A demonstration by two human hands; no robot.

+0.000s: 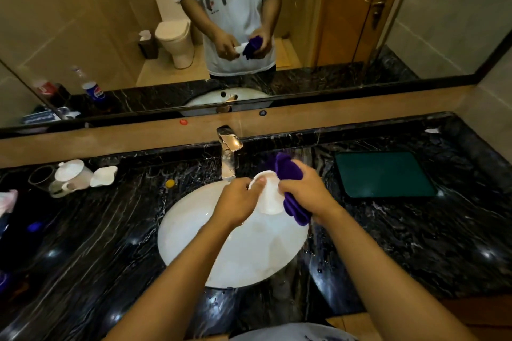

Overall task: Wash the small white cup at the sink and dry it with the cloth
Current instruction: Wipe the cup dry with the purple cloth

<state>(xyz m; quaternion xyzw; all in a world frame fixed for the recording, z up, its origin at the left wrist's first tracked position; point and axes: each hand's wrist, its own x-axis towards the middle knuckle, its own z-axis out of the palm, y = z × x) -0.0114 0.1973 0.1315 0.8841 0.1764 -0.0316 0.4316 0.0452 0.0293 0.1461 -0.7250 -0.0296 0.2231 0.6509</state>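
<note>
Dark marble worktop (388, 243), sink (194, 230) mid-front. The small white cup (267, 196) is over the basin, left hand (238, 202) pinching its rim, right hand (307, 194) bunching the purple cloth (288, 171) against it. Tap (228, 152) looks off, so washing's probably done, drying underway.

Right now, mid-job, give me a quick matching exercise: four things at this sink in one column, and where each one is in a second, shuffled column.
Things:
1. small white cup
2. purple cloth
3. green mat
4. white teapot

Places:
A. flat on the counter right of the basin
B. held in the left hand, over the basin
C. on the counter left of the faucet
D. bunched in the right hand, against the cup

Pairs: 1-B, 2-D, 3-A, 4-C
</note>
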